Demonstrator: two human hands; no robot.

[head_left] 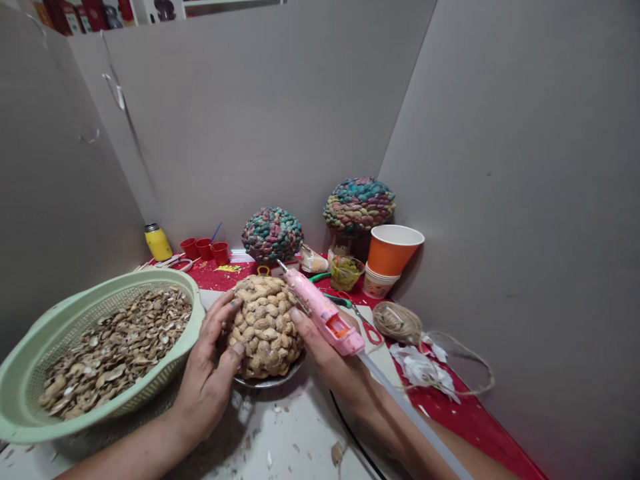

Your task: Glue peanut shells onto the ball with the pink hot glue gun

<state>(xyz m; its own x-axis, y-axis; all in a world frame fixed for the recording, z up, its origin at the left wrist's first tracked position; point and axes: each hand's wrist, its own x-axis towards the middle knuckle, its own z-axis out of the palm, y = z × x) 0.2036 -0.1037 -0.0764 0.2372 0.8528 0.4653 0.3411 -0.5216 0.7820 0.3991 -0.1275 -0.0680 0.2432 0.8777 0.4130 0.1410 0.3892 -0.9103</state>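
A dome [265,327] covered in rows of tan peanut shells sits in a shallow metal bowl [273,382] in front of me. My left hand [213,360] curves round its left side, thumb and fingers pressed on the shells. At its right side, my right hand [330,353] is closed round a pink hot glue gun [323,310]. The glue gun's metal nozzle points up and to the left, above the dome's upper right. A long clear glue stick [415,417] runs out of its back end. My right thumb rests by the dome's right side.
A green colander [195,300] of loose shells stands at left. Behind are two painted shell domes [273,233] [359,205], red cups [204,249] and a yellow bottle [158,242]. Orange paper cups [393,253], scissors [369,327], twine [397,323] and crumpled tissue [423,367] lie right. Grey walls enclose the table.
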